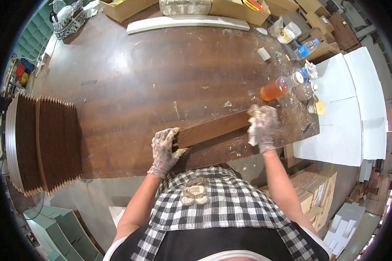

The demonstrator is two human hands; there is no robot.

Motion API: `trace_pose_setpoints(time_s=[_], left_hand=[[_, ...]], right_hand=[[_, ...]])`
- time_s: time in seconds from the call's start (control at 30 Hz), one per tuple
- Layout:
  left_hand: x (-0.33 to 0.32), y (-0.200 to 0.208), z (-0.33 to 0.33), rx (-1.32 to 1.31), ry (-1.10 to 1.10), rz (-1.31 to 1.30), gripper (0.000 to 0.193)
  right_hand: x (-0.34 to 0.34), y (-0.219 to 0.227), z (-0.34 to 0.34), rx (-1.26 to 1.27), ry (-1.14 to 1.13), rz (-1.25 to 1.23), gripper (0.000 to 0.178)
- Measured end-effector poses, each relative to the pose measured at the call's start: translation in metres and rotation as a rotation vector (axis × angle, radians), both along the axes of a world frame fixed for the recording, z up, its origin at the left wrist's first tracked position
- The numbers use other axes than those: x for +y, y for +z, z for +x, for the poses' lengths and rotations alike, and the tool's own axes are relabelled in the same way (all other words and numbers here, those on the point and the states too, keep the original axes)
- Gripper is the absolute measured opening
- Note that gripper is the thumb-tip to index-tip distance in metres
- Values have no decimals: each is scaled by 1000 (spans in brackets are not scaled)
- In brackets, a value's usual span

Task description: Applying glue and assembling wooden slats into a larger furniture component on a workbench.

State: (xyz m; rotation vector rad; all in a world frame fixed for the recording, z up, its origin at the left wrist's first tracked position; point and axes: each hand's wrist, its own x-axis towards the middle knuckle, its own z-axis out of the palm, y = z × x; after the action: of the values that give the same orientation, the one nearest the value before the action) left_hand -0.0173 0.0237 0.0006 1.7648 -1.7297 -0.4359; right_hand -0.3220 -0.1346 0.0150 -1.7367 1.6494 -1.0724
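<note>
A long brown wooden board (pixel 215 129) lies slanted near the front edge of the table. My left hand (pixel 163 150), in a pale glove with pink spots, is closed round its left end, with the thumb on the near side. At the board's right end, my right hand (pixel 264 128), in a similar glove, presses a crumpled white rag (pixel 252 135) against it. Motion blurs this hand, and its fingers partly cover the rag. Beyond it lies a clear bottle of orange liquid (pixel 275 88), tipped on its side.
Stacked brown boards (pixel 59 143) stand at the table's left end. A long white strip (pixel 187 24) lies along the back, before open cardboard boxes (pixel 128 9). White panels (pixel 335 108) flank the right side, near a blue-labelled bottle (pixel 308 48). The brown table (pixel 130 87) carries scraps.
</note>
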Motion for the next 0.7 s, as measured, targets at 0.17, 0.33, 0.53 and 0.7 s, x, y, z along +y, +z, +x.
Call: trace_pose_setpoints(time_s=[0.17, 0.33, 0.53, 0.7], left_hand=[[-5, 1, -1, -9, -2, 4, 68], [2, -1, 5, -50, -6, 6, 77], [-1, -2, 4, 96, 30, -62, 101], [-5, -10, 2, 46, 39, -134, 106]], right_hand=[[34, -31, 68, 498, 425, -351, 19], [-16, 5, -21, 611, 31, -14, 8], [-4, 9, -4, 341, 130, -221, 16], [47, -5, 125, 451, 565, -344, 10]])
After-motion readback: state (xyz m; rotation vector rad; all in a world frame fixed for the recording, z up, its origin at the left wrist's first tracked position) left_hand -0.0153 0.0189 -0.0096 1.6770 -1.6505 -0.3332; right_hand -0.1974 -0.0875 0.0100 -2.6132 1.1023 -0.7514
